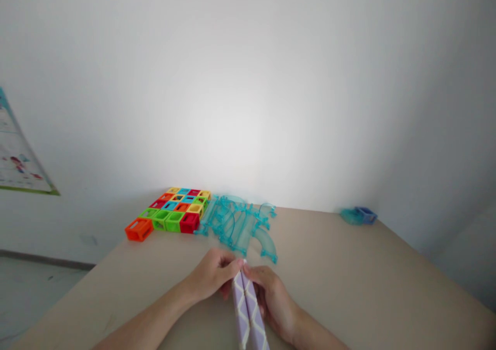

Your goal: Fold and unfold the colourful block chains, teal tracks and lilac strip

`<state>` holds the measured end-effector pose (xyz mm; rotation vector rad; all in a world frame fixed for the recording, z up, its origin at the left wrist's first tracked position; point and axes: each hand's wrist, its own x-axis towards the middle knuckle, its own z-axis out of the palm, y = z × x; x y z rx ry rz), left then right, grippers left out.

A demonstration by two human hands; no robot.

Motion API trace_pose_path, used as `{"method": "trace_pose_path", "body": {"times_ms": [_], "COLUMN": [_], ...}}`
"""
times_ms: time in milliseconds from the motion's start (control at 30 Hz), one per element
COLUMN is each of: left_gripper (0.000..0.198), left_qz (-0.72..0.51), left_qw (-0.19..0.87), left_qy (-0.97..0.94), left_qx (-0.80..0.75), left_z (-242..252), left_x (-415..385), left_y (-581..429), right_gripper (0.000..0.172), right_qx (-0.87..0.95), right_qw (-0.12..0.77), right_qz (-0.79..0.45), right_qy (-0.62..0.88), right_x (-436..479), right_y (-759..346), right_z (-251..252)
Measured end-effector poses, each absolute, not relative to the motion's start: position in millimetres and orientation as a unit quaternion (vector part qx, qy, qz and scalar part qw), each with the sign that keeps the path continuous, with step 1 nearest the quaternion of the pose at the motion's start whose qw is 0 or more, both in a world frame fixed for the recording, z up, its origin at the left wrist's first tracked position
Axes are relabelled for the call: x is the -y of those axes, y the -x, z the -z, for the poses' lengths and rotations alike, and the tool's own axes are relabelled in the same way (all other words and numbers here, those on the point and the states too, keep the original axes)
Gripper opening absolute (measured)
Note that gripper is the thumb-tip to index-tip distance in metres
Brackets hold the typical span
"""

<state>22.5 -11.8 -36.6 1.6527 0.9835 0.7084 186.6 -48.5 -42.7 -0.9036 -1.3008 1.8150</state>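
Beige table [368,277], white wall [271,81]; left hand [211,277], right hand [271,296], fingers [231,266] tight on lilac bars [248,308].

Your left grip [211,277] and right grip [271,296] meet at the far tips of 2 purple panels [250,314] with white zigzag lines, pinching them together side by side, low over the table [368,288]. Just beyond lie clear teal track curves [240,226], touching a grid of coloured cube frames [174,210] on their left. A small blue piece [358,216] sits at the far right edge.
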Motion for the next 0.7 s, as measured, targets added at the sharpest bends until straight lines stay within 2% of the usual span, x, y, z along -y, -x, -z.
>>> {"method": "trace_pose_path", "body": {"times_ms": [67, 167, 267, 333, 467, 600, 700], "left_gripper": [0.051, 0.045, 0.037, 0.035, 0.033, 0.037, 0.037], "left_qz": [-0.289, -0.315, -0.336, -0.331, -0.299, -0.291, -0.289], "left_qw": [0.524, 0.461, 0.397, 0.393, 0.437, 0.529, 0.574], "left_qy": [-0.688, -0.724, -0.759, -0.768, -0.771, -0.725, -0.697], "left_qx": [-0.411, -0.406, -0.393, -0.382, -0.354, -0.331, -0.317], "left_z": [39.0, 40.7, 37.5, 33.3, 28.1, 30.2, 30.2], "left_x": [10.1, 7.2, 5.7, 6.3, 7.7, 5.5, 3.9], "left_y": [-21.0, -18.3, -15.7, -14.2, -12.2, -11.7, -10.9], "right_gripper": [0.054, 0.047, 0.051, 0.057, 0.060, 0.055, 0.051], "right_qx": [0.473, 0.399, 0.335, 0.309, 0.275, 0.267, 0.251], "right_qw": [0.365, 0.397, 0.327, 0.276, 0.266, 0.291, 0.271], "right_qz": [-0.726, -0.742, -0.790, -0.825, -0.852, -0.850, -0.857], "right_qy": [0.340, 0.364, 0.396, 0.383, 0.357, 0.348, 0.360], "right_x": [48.2, 46.4, 42.0, 38.4, 32.8, 30.7, 30.5], "right_y": [-184.4, -182.4, -184.3, -186.1, -186.2, -185.7, -189.8], "right_z": [46.2, 46.6, 43.4, 42.3, 44.5, 44.7, 40.5]}}
